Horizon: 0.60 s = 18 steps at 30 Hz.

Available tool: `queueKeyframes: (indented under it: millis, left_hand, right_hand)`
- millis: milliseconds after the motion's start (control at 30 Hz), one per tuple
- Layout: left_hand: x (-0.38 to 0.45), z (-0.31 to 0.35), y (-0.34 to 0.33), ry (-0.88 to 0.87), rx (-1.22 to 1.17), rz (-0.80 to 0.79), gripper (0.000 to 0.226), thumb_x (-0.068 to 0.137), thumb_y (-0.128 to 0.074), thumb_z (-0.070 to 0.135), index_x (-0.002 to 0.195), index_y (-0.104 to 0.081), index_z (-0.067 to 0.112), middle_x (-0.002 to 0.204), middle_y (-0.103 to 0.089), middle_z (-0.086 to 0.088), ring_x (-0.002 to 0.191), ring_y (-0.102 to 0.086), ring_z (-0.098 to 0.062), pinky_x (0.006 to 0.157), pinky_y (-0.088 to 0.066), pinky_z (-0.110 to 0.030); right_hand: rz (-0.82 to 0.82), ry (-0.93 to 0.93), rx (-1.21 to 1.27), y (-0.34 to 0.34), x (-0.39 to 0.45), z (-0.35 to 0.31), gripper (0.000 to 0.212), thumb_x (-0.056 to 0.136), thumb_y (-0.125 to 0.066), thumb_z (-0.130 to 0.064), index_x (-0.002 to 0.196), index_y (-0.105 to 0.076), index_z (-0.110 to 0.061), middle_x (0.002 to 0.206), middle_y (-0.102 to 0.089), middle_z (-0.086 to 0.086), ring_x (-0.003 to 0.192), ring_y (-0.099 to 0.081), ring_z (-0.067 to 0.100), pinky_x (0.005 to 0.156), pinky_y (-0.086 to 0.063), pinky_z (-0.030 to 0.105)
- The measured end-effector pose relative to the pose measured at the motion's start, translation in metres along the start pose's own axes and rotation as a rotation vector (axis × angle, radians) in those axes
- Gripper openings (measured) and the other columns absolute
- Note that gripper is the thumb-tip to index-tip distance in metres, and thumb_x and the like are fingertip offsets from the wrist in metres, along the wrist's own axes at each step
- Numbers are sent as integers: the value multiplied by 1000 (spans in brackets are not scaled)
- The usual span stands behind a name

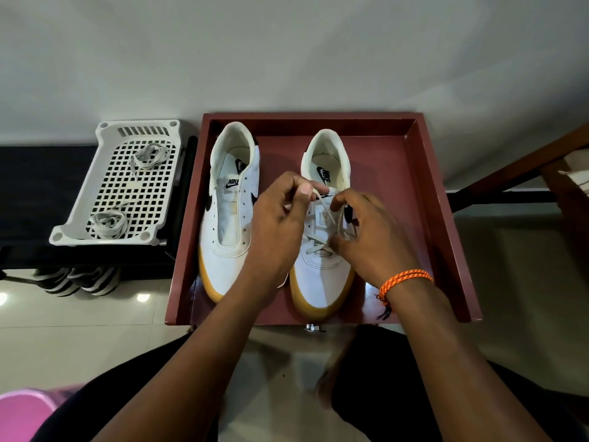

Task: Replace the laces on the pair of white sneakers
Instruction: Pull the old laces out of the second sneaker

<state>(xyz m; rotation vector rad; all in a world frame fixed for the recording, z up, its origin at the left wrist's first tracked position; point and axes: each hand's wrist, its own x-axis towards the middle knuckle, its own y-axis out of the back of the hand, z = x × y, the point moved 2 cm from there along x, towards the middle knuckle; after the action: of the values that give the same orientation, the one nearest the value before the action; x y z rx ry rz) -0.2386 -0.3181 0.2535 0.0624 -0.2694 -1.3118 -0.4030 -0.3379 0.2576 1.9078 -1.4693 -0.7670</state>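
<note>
Two white sneakers with tan soles stand side by side, toes toward me, in a dark red tray. The left sneaker has no lace in its eyelets. The right sneaker carries a white lace crossed through its lower eyelets. My left hand pinches one lace end near the tongue. My right hand, with an orange cord on the wrist, pinches the lace at the shoe's right side. Two coiled white laces lie in a white perforated basket to the left.
The basket sits on a dark low rack with striped shoes beneath it. A wooden frame slants at the right. A pink container shows at the bottom left. My dark-clothed legs are below the tray, above a tiled floor.
</note>
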Motion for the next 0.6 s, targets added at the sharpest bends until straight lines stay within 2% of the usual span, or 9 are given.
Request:
queueKeyframes:
  millis: [133, 233, 300, 400, 467, 600]
  left_hand:
    - [-5, 6, -4, -149, 447, -2, 19, 111, -48, 40, 117, -60, 27, 116, -65, 13, 107, -62, -18, 86, -56, -50]
    - [-8, 1, -7, -211, 779, -53, 28, 107, -51, 48, 118, -68, 30, 136, -51, 2, 116, -51, -22, 92, -49, -45]
    - [-10, -5, -9, -200, 885, -105, 23, 104, -58, 47, 115, -71, 31, 147, -44, -3, 123, -47, -27, 93, -47, -48]
    - [-12, -8, -11, -204, 864, -124, 11, 99, -69, 35, 106, -71, 27, 150, -43, -5, 123, -48, -31, 90, -48, -51]
    - [-11, -5, -12, -214, 774, -74, 7, 98, -71, 33, 98, -71, 26, 147, -46, -3, 119, -51, -29, 86, -49, -51]
    - [-4, 0, -4, -192, 421, 98, 18, 106, -61, 28, 96, -70, 16, 129, -58, 0, 112, -60, -18, 84, -57, -48]
  right_hand:
    - [9, 9, -5, -1, 0, 1, 45, 82, -83, -24, 113, -54, -41, 119, -54, -17, 103, -61, 20, 81, -61, 48]
    - [28, 26, 8, -2, 0, 0, 41, 87, -79, -29, 118, -55, -40, 121, -55, -16, 102, -62, 21, 81, -60, 48]
    - [31, 33, 11, -2, 1, 1, 38, 88, -78, -28, 118, -56, -39, 122, -56, -14, 101, -62, 21, 81, -60, 48]
    - [21, 23, -3, -2, 0, 1, 43, 86, -79, -24, 118, -56, -38, 122, -55, -14, 101, -61, 21, 81, -60, 47]
    - [21, 20, -2, -1, 0, 0, 44, 85, -80, -24, 118, -56, -39, 123, -56, -14, 102, -61, 21, 81, -60, 47]
    - [0, 6, -7, 1, 0, 0, 46, 82, -84, -25, 115, -55, -40, 123, -55, -15, 106, -61, 22, 82, -60, 48]
